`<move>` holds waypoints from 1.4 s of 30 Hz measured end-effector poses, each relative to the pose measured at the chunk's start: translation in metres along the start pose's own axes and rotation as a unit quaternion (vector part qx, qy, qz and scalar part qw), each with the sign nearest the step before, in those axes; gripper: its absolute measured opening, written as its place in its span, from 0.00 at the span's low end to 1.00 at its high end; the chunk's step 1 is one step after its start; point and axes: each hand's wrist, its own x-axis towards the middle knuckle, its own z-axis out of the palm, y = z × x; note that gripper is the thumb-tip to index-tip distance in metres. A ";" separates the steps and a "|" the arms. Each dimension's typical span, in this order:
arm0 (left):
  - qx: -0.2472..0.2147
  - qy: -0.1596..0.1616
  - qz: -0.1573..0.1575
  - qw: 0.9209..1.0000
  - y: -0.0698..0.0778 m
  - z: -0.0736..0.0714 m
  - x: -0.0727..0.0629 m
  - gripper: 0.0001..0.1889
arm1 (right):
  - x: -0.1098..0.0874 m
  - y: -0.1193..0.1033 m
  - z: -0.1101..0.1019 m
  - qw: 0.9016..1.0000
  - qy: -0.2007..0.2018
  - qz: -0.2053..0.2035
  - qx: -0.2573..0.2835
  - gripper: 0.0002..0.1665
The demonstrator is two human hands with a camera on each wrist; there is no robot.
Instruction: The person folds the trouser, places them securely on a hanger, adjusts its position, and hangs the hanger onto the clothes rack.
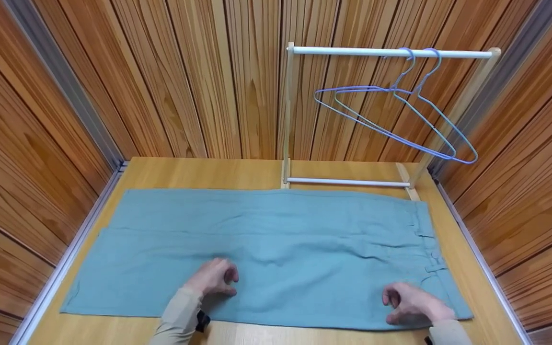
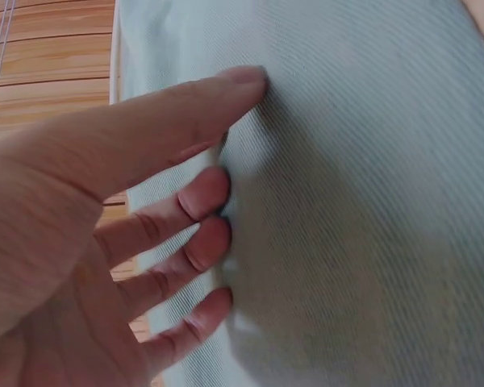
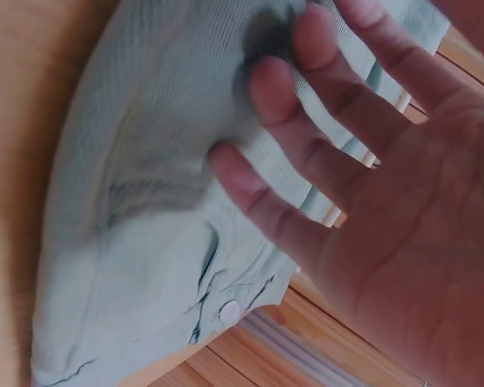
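On my head view, a pair of blue-green trousers [image 1: 304, 268] lies flat across the bench [image 1: 199, 172], hems toward its left edge and waistband toward its right edge, with shallow creases in the cloth. My left hand [image 1: 213, 276] is over the near part of the trousers, about midway along them. Its fingers are loosely bent, with a gap between them and the thumb. The left wrist view shows cloth right at the fingertips, but I cannot tell whether they touch it.

My right hand [image 1: 412, 301] is over the trousers' near corner at the waistband end, toward the bench's near right corner. It is spread in a loose curve, thumb apart from the fingers, and the cloth is directly beneath; contact is again unclear to me. On the right wrist view I can make out a pale button [image 3: 230, 311] near the waist.

Behind the trousers, at the far right of the bench, stands a rack [image 1: 343, 51]; two purple-blue hangers [image 1: 372, 88] hang from its top rail.
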 end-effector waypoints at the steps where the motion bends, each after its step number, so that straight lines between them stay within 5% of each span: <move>1: 0.001 -0.001 -0.004 1.000 0.001 0.000 0.000 0.12 | 0.000 -0.001 0.001 1.000 -0.003 0.003 0.001 0.19; 11: 0.013 -0.006 -0.025 1.000 0.008 0.001 -0.003 0.10 | 0.005 -0.009 0.008 0.997 -0.006 0.032 -0.067 0.28; 15: 0.010 -0.009 -0.035 0.999 0.012 0.001 -0.002 0.07 | 0.008 -0.013 0.007 0.997 -0.015 0.046 -0.057 0.26; 21: -0.010 -0.067 -0.084 0.994 0.019 0.003 -0.003 0.11 | 0.012 -0.017 0.010 0.991 -0.024 0.121 -0.053 0.14; 26: -0.009 -0.079 -0.090 0.993 0.023 0.004 -0.005 0.14 | 0.011 -0.020 0.012 0.986 -0.011 0.152 -0.072 0.09; 37: -0.001 -0.085 -0.077 0.993 0.021 0.003 -0.006 0.11 | 0.008 -0.011 0.006 0.989 -0.009 0.131 -0.067 0.07; 42: -0.014 -0.067 -0.070 0.995 0.010 0.007 0.000 0.09 | 0.009 -0.003 0.001 0.996 0.018 0.068 -0.056 0.03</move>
